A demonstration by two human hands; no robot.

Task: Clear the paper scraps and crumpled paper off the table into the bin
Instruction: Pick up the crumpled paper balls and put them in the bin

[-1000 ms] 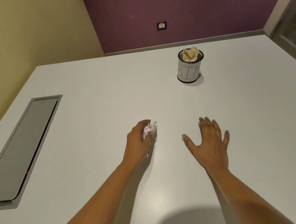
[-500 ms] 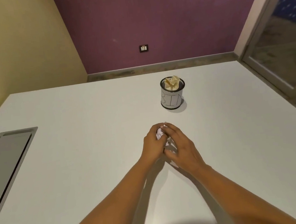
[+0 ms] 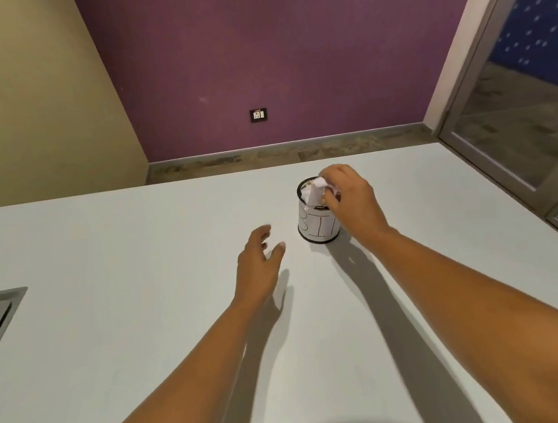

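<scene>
Paper (image 3: 313, 192) is absent from the left hand (image 3: 257, 268), nearest, hovering over the table (image 3: 104, 264) with fingers loosely spread (out of the way, I judge). Farther on, the right hand (image 3: 352, 200) pinches the paper over the mouth of the bin (image 3: 317, 229), poised to drop it; whether it touches the rim is unclear.

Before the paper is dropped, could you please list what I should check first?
1. The paper is over the mouth of the bin: ok.
2. The right hand grips the paper: ok.
3. The bin stands upright on the table: ok.
4. The left hand, open, is apart from the bin: ok.
5. Room left inside the bin: cannot tell, paper and hand hide it.
</scene>
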